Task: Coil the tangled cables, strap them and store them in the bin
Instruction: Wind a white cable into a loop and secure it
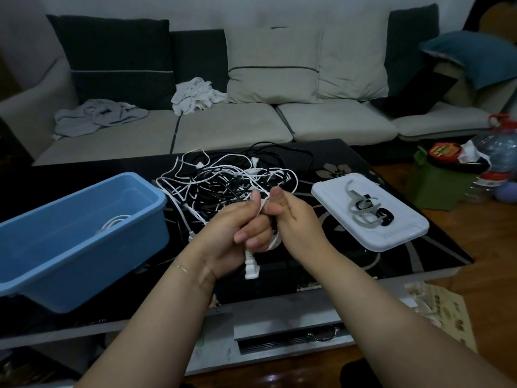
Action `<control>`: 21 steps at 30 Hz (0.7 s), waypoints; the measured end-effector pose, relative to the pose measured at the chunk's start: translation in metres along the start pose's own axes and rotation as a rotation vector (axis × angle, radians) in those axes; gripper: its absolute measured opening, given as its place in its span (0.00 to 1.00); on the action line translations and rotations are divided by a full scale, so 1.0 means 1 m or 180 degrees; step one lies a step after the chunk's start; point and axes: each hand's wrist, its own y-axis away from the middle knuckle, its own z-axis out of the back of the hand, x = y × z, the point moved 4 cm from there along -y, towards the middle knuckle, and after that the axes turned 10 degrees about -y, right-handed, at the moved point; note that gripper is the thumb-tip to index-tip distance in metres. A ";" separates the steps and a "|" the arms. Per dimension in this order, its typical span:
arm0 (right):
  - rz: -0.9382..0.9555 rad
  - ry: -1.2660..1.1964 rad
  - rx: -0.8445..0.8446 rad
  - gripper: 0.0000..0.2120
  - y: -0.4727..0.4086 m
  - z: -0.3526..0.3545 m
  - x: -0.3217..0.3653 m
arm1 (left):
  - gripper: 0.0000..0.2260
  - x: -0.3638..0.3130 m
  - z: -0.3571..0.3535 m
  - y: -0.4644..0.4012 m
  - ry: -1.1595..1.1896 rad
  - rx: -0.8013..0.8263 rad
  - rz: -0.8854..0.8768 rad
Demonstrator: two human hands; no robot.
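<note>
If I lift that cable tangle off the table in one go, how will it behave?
Probably floppy: the tangle is thin black and white cords in loose loops, so it should sag and trail. It likely comes up as one clump, since the cords cross everywhere. The white cable held in the left hand and right hand runs into it, so it may drag.

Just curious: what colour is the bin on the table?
Light blue; the bin shows plainly in the head view.

A grey sofa (251,127) carries dark cushions (117,57), pale cushions (274,68), a crumpled white cloth (195,95) and grey clothing (98,116); a blue pillow (475,57) lies at its right end. Right of the glossy black surface (391,261), a green box (439,186) sits on the wooden floor (481,247) beside a plastic water bottle (500,152).
</note>
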 end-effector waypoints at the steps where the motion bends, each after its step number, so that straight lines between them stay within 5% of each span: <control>1: -0.0053 -0.0209 0.0027 0.17 -0.001 -0.002 -0.002 | 0.18 -0.001 0.000 -0.001 0.0080 -0.0108 -0.0037; 16: -0.0011 0.1503 0.1081 0.09 0.012 -0.018 0.006 | 0.16 -0.016 0.022 -0.007 0.0431 -0.0742 -0.0775; 21: 0.0227 0.1593 0.1157 0.09 0.013 -0.013 0.012 | 0.13 -0.017 0.027 -0.006 -0.0102 -0.0902 -0.0932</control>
